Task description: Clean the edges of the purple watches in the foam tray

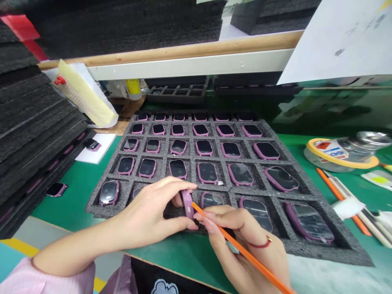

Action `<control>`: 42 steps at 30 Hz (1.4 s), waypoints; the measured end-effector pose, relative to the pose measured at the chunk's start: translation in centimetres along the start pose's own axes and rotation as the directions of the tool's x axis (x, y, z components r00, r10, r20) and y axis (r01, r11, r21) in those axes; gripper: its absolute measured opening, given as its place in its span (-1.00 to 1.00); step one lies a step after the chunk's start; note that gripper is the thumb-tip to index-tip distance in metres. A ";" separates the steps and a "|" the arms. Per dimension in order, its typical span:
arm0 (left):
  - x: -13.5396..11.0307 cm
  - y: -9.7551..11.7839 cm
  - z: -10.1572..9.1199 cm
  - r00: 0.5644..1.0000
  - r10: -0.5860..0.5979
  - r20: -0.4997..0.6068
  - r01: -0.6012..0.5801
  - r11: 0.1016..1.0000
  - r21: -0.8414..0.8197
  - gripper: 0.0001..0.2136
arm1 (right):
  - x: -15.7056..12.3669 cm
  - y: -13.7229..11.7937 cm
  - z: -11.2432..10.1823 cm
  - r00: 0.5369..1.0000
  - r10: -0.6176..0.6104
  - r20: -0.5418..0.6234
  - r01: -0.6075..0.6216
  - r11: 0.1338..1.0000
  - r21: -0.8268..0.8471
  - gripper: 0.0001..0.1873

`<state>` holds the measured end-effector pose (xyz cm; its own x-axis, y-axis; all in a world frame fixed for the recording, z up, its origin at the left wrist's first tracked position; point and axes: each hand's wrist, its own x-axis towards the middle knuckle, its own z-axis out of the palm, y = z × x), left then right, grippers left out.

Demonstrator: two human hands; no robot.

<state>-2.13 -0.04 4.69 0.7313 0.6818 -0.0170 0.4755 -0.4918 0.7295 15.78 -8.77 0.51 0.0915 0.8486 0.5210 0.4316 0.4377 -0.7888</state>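
Observation:
Between the thumb and fingers of my left hand (156, 212) a purple watch case (188, 204) is held on edge, its side with a small slot turned towards me. My right hand (248, 241) grips a thin orange stick (239, 247) like a pen. The stick's tip meets or nearly meets the side of the case. Both hands are over the front row of a dark grey foam tray (333, 247), whose compartments hold several purple watch cases with black screens, such as the watch case (310, 220) at front right. My left hand partly covers one compartment.
Stacked black foam trays (27, 122) rise at the left, near a loose watch case (56, 189) on the green table (76, 204). On the right are a metal-topped bottle (352, 149), a roll of yellow tape (315, 153) and several sticks. A shelf edge (183, 53) crosses behind.

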 end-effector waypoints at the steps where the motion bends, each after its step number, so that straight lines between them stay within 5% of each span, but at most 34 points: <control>1: 0.0 0.0 0.0 1.000 0.000 0.004 0.000 1.000 0.000 -0.54 | 0.0 0.0 0.0 1.000 -0.004 0.003 0.004 1.000 0.000 -0.82; 23: 0.0 0.1 0.2 0.999 0.048 -0.012 -0.048 0.999 0.015 -0.64 | 0.3 0.3 0.3 0.981 -0.188 0.036 0.191 0.978 -0.082 -0.73; 34: -0.1 0.0 -0.1 0.998 0.058 0.004 -0.058 0.998 0.018 -0.63 | 0.9 0.3 0.9 0.985 -0.172 -0.023 0.171 0.985 -0.034 -0.80; 38: -0.2 0.1 -0.3 0.997 0.068 0.025 -0.068 0.997 0.029 -0.60 | 1.6 -0.8 -2.5 0.990 -0.005 -0.140 0.007 1.000 0.018 -0.92; 42: -0.2 0.2 -0.5 0.997 0.073 0.029 -0.075 0.995 0.067 -0.60 | 1.5 0.5 -9.9 0.880 0.031 -0.474 -0.233 0.898 -0.374 -0.73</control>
<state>-2.42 0.01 5.18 0.7780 0.6281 0.0160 0.4514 -0.5765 0.6811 24.97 -10.25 4.11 0.5191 0.6201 0.5882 0.7017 0.0837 -0.7075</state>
